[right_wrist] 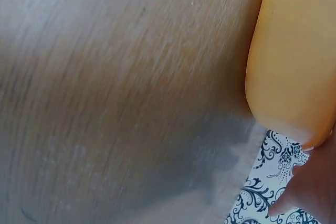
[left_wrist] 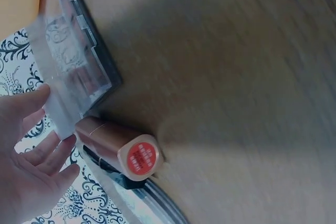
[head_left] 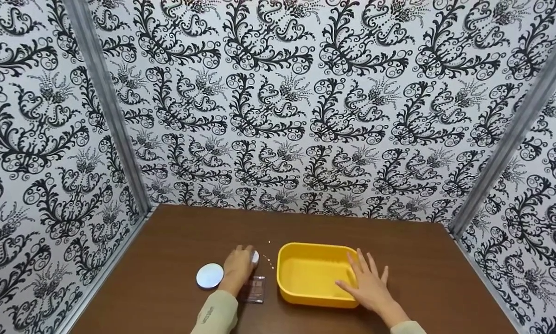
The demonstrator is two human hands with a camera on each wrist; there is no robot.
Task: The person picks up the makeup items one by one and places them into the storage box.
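My left hand point(head_left: 239, 263) reaches over the table left of a yellow basin. Its thumb and fingers pinch a whitish, partly see-through object point(left_wrist: 63, 111), whose pale end shows beyond the fingers in the head view; its exact kind I cannot tell. Beneath the wrist lies a clear-lidded makeup palette point(head_left: 258, 290). A brown lipstick tube point(left_wrist: 105, 137) with a red label on its end is close by the fingers in the left wrist view. My right hand point(head_left: 369, 284) has its fingers spread across the right rim of the yellow basin point(head_left: 317, 300), holding nothing.
A round, pale disc point(head_left: 209, 276) lies on the brown table point(head_left: 189, 232) to the left of my left hand. Several tiny white specks point(head_left: 268, 262) are between that hand and the basin. Patterned walls point(head_left: 278, 116) enclose the table at the back and sides.
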